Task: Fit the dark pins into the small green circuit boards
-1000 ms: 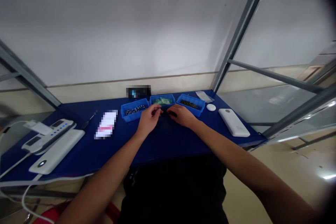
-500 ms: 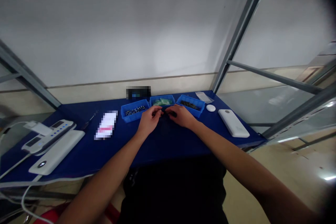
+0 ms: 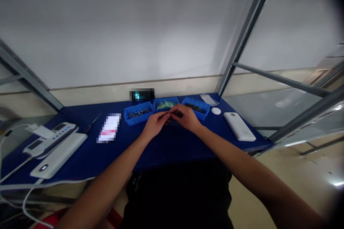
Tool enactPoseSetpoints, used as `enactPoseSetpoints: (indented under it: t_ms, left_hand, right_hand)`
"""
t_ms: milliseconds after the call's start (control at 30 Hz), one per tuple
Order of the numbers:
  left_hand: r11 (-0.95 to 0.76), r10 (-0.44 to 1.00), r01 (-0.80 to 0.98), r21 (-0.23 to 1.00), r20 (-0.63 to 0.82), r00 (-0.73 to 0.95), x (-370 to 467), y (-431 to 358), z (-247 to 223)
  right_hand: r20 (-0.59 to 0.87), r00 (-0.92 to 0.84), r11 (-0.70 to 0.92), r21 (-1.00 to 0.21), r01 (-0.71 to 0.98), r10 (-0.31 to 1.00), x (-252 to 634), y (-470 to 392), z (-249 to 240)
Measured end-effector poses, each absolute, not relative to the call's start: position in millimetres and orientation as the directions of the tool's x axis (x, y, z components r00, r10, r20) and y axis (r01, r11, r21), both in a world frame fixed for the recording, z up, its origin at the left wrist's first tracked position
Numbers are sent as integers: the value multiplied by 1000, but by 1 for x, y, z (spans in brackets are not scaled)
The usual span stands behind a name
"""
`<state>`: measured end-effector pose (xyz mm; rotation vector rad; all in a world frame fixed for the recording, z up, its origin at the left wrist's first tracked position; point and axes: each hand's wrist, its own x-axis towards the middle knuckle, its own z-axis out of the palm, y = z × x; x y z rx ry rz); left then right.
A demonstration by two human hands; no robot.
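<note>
Left hand [image 3: 156, 123], right hand [image 3: 186, 116] meeting, fingers pinched together; cannot tell around what. Remaining in blue bins [image 3: 140, 118]: metal parts [image 3: 139, 113], green pieces [image 3: 164, 105], dark screw-like rods [image 3: 194, 107]. Amount done unclear.

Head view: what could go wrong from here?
1. The left hand and right hand meet; anything pinched between them is too small to make out and might slip onto the blue table.
2. The hands sit close to the open middle bin; a knuckle might knock it and scatter its green pieces.
3. The white cable hanging off the table edge might catch the left forearm.
</note>
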<state>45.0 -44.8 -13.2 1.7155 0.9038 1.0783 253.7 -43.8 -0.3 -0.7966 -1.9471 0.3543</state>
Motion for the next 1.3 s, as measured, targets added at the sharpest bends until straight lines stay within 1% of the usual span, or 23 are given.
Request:
enactPoseSetpoints:
  t_ms: [100, 200, 333, 433, 533, 733, 833, 967, 1300]
  left_hand:
    - [-330, 906, 86, 940, 290, 308, 43, -40, -16]
    - [-299, 929, 79, 951, 272, 251, 42, -37, -19]
    - [-251, 956, -40, 967, 254, 147, 41, -35, -21]
    - [-236, 961, -95, 967, 247, 125, 41, -36, -20]
    - [-260, 955, -63, 963, 267, 130, 41, -36, -19]
    - [-359, 924, 22, 933, 352, 150, 39, -36, -19]
    - [-364, 919, 35, 931, 352, 177, 39, -38, -18]
    - [-333, 930, 45, 942, 320, 182, 40, -39, -17]
    - [-387, 911, 122, 914, 360, 201, 38, -39, -18]
  right_hand:
    - [670, -338, 750, -560, 352, 660, 251, -43, -2]
    - [669, -346, 753, -569, 331, 658, 249, -43, -3]
    - [677, -301, 737, -563, 374, 671, 249, -44, 0]
    - [678, -282, 727, -565, 392, 679, 250, -45, 3]
    - [663, -265, 705, -581, 407, 700, 250, -46, 3]
    - [592, -237, 633, -667, 393, 770, 249, -44, 2]
    - [566, -243, 614, -695, 374, 788, 248, -44, 2]
    - [558, -248, 609, -698, 375, 792, 249, -44, 1]
    - [567, -254, 620, -698, 358, 784, 249, -43, 2]
